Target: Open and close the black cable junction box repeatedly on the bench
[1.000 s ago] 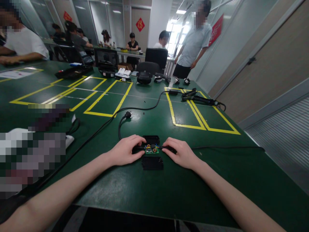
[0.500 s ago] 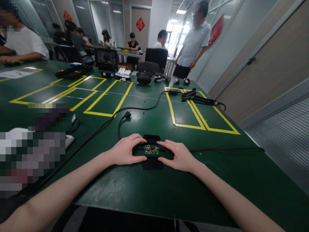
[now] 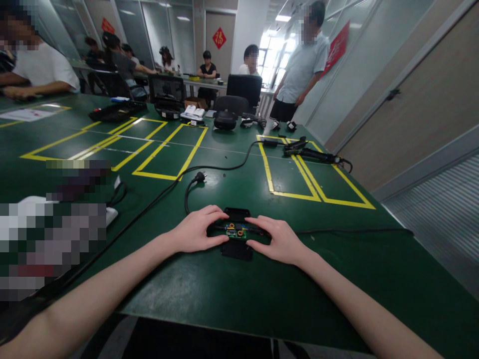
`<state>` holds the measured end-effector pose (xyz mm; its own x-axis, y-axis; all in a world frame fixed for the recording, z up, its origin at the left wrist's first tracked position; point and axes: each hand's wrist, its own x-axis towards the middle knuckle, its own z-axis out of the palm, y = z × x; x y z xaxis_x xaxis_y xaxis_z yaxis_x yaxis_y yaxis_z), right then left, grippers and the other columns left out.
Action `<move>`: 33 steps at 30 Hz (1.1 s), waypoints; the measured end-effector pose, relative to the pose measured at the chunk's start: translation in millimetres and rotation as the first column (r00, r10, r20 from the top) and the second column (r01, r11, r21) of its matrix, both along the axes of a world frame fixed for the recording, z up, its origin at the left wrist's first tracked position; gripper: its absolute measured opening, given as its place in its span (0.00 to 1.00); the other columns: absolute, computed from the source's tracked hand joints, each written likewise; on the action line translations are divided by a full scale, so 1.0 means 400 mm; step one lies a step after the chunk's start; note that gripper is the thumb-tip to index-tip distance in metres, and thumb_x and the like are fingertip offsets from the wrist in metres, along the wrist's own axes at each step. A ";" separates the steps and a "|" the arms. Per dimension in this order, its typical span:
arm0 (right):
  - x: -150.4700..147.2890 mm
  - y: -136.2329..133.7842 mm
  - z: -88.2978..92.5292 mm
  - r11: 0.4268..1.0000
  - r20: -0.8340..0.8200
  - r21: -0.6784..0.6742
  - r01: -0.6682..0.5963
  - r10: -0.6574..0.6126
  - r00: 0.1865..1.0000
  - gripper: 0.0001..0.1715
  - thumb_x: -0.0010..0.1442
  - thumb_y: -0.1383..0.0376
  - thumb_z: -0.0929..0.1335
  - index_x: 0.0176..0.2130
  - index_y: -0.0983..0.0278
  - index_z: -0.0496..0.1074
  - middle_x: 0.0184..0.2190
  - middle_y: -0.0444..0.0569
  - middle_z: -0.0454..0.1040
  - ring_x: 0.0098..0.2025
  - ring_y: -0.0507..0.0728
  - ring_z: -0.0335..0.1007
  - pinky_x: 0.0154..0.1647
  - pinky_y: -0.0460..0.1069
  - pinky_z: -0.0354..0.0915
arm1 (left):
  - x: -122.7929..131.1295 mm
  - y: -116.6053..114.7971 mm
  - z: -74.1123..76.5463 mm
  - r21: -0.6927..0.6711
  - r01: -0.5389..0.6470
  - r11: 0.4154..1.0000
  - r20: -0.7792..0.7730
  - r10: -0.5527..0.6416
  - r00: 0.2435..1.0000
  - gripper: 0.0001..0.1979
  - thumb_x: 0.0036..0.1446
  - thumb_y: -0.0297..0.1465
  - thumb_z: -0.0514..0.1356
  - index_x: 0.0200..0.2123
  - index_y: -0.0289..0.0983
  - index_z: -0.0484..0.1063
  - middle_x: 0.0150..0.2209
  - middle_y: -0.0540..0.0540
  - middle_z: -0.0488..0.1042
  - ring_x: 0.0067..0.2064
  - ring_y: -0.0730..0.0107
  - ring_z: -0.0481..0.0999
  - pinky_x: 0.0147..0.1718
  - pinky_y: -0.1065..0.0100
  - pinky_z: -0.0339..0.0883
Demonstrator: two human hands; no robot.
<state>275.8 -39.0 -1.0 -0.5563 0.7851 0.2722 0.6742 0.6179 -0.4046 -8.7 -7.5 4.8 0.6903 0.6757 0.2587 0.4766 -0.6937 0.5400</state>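
Note:
A small green circuit board (image 3: 236,233) with copper-coloured ring coils lies between my hands. Above it is one black plastic case half (image 3: 238,214), and below it a flat black case half (image 3: 236,250). My left hand (image 3: 196,229) curves round the board's left side, thumb and fingers apart, fingertips close by the case halves. From the right, my right hand (image 3: 279,239) mirrors it, also with thumb and fingers spread. Whether the fingertips touch the case or board I cannot tell. A black cable (image 3: 352,230) runs off to the right from under my right hand.
A power plug (image 3: 200,177) lies beyond my left hand, near a long black cable (image 3: 157,197). Yellow tape rectangles (image 3: 295,195) mark the green table (image 3: 292,304). A black tool (image 3: 314,153) lies at the back right, and a pixelated pile on the left. Several people sit or stand farther off.
The view has shifted very slightly. My left thumb is a touch closer to the board's lower edge. Both hands otherwise keep their place around the board.

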 end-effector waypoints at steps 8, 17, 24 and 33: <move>0.010 0.004 0.007 1.000 0.040 0.014 0.003 -0.004 0.999 0.36 0.62 0.51 0.73 0.64 0.63 0.71 0.41 0.53 0.80 0.38 0.60 0.78 0.41 0.53 0.73 | -0.010 0.003 -0.001 -0.005 -0.007 1.000 -0.024 0.007 1.000 0.32 0.59 0.46 0.69 0.62 0.39 0.70 0.56 0.39 0.74 0.54 0.53 0.78 0.55 0.56 0.74; 0.016 0.005 0.009 1.000 0.082 -0.008 0.014 -0.014 0.997 0.41 0.60 0.47 0.74 0.65 0.65 0.71 0.40 0.53 0.80 0.35 0.58 0.77 0.37 0.52 0.72 | -0.023 0.015 0.003 0.010 -0.024 1.000 -0.117 0.025 0.993 0.38 0.57 0.49 0.70 0.66 0.40 0.68 0.54 0.40 0.73 0.51 0.54 0.78 0.51 0.59 0.74; 0.019 0.010 0.001 0.999 0.095 -0.009 0.038 -0.037 0.995 0.45 0.59 0.46 0.75 0.67 0.64 0.69 0.37 0.50 0.79 0.33 0.58 0.76 0.35 0.51 0.70 | -0.025 0.022 -0.002 0.031 -0.016 0.999 -0.142 0.020 0.990 0.39 0.58 0.52 0.68 0.68 0.40 0.68 0.49 0.43 0.73 0.46 0.58 0.78 0.47 0.63 0.72; 0.020 0.010 0.011 0.999 0.129 -0.040 0.037 -0.031 0.991 0.51 0.58 0.44 0.75 0.69 0.67 0.66 0.39 0.52 0.80 0.36 0.60 0.77 0.37 0.53 0.71 | -0.022 0.025 -0.001 0.097 -0.025 0.995 -0.204 0.045 0.978 0.41 0.58 0.55 0.66 0.68 0.41 0.67 0.45 0.44 0.74 0.44 0.58 0.78 0.45 0.65 0.71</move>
